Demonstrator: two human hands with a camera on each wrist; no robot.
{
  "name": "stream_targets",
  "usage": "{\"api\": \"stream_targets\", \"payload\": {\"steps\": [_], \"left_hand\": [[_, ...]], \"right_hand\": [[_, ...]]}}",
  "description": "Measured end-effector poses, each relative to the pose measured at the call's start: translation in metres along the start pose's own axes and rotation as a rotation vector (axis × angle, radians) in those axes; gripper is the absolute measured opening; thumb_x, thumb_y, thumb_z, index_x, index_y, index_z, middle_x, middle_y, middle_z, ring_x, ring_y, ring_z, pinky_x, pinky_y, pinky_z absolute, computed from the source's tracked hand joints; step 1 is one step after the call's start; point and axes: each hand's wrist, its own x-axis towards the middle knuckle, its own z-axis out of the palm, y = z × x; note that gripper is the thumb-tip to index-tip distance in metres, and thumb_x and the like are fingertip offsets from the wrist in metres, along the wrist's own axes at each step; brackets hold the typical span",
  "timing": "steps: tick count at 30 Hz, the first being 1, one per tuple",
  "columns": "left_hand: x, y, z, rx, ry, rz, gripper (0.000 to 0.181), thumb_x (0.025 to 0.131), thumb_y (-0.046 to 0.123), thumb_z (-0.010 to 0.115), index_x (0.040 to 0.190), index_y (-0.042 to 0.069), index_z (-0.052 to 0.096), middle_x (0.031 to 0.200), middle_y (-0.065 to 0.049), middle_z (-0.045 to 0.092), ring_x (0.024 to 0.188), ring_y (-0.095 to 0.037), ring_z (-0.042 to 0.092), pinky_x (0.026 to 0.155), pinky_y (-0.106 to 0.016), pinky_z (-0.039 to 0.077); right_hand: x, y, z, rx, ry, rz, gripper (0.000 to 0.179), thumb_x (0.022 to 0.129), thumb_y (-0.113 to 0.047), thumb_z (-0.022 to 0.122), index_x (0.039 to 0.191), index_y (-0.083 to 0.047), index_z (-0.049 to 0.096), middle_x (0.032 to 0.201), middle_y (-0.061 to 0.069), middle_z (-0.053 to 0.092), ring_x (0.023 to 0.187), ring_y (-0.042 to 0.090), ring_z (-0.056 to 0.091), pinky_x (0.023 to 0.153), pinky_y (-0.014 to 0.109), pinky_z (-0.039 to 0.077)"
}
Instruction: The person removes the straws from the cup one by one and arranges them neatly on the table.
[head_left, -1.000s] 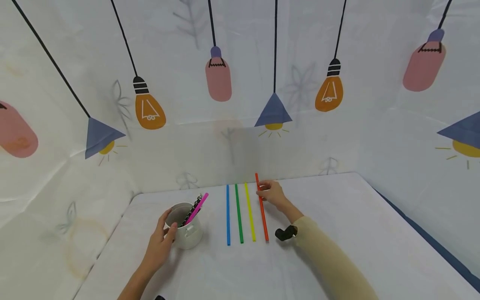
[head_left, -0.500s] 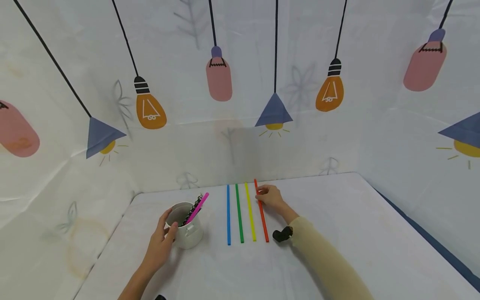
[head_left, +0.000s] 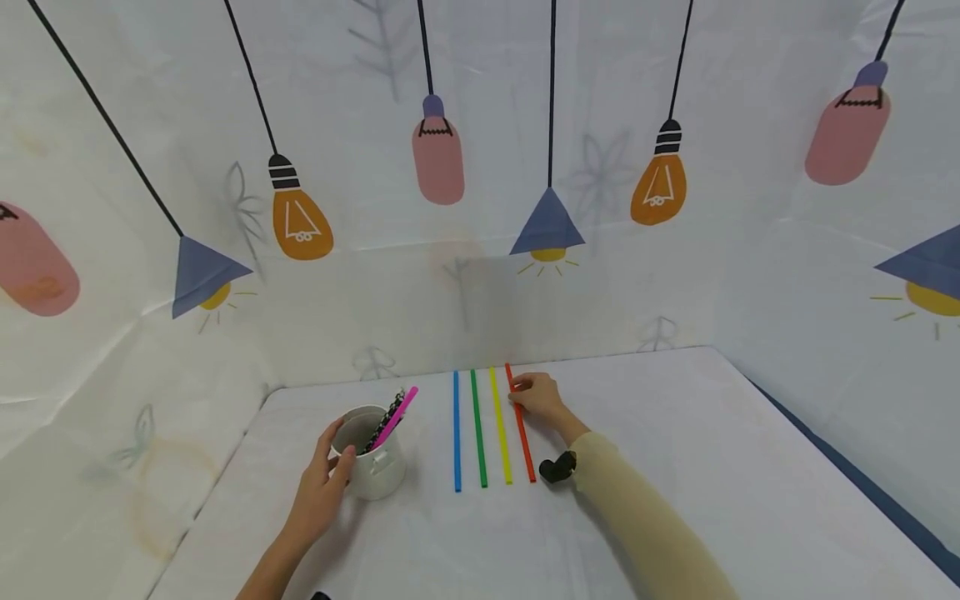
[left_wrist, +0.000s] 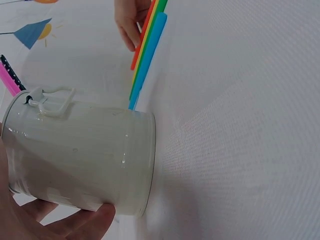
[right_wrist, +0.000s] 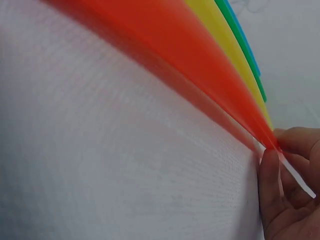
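Note:
Thumb and fingers of my left hand (head_left: 318, 496) curl round a white metal pail (head_left: 375, 479) with a small side handle (left_wrist: 56, 102), which stands upright on the table. A pink straw (head_left: 395, 417) and at least one black straw with white dots (head_left: 387, 412) lean inside it. My right hand (head_left: 542, 398) pinches a red straw (head_left: 525, 437) near its far end. Left of it lie a yellow straw (head_left: 500, 425), a green straw (head_left: 478, 429) and a blue straw (head_left: 456, 429), roughly parallel. In the right wrist view the red straw (right_wrist: 200, 60) is large and blurred.
The table under a white cloth (head_left: 450, 550) meets a white sheet wall (head_left: 480, 308) printed with lamps and bulbs, just behind the straws' far ends. A black wrist device (head_left: 557, 468) sits at the right sleeve (head_left: 645, 517).
My right hand has drawn the red straw's far end toward me and slightly left, bringing it closer in line with the other straws. The left hand and the pail have stayed put.

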Motion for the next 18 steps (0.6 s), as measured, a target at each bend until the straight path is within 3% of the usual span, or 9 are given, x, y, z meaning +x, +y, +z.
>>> {"api": "stream_targets", "payload": {"steps": [18], "left_hand": [[-0.0008, 0.0010, 0.0017, 0.005, 0.000, -0.004, 0.054, 0.106, 0.033, 0.041, 0.153, 0.017, 0.022, 0.151, -0.021, 0.032, 0.117, -0.054, 0.049, 0.080, -0.049, 0.055]], "right_hand": [[-0.0015, 0.0001, 0.0059, -0.070, 0.076, -0.010, 0.020, 0.085, -0.008, 0.070, 0.104, 0.000, 0.068, 0.092, 0.010, 0.064, 0.063, 0.017, 0.058, 0.055, 0.026, 0.051]]}}
